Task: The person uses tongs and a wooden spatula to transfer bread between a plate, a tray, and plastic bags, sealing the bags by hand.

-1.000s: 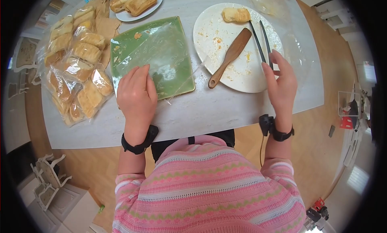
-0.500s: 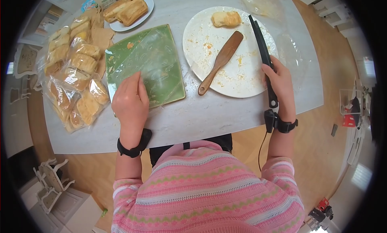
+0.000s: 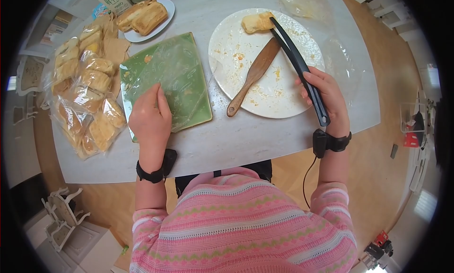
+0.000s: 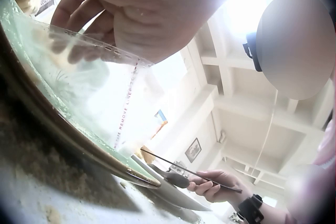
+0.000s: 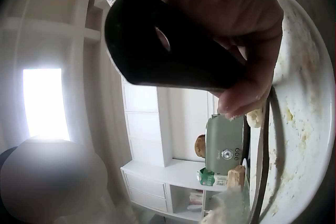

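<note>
My right hand (image 3: 327,89) grips black tongs (image 3: 302,65) by the handle end. Their tips reach the right end of a small golden pastry piece (image 3: 255,22) at the far side of a white round plate (image 3: 222,41). Below the tongs, a wooden spatula (image 3: 255,72) lies across that plate, its handle over the near rim. My left hand (image 3: 150,114) holds a clear plastic bag (image 3: 177,60), which lies over a square green plate (image 3: 204,103). Through the film, in the left wrist view, the bent fingers (image 4: 79,14) show.
Bagged pastries (image 3: 97,93) fill the table's left side. Behind them stand a milk carton (image 3: 111,0) and a small plate (image 3: 168,17) with toasted bread (image 3: 144,17). A green toaster (image 5: 226,145) appears in the right wrist view. More clear plastic (image 3: 302,3) lies at the back right.
The right hand has taken up the tongs from the white plate and swung their tips left to the pastry piece. The left hand stays at the bag over the green plate.
</note>
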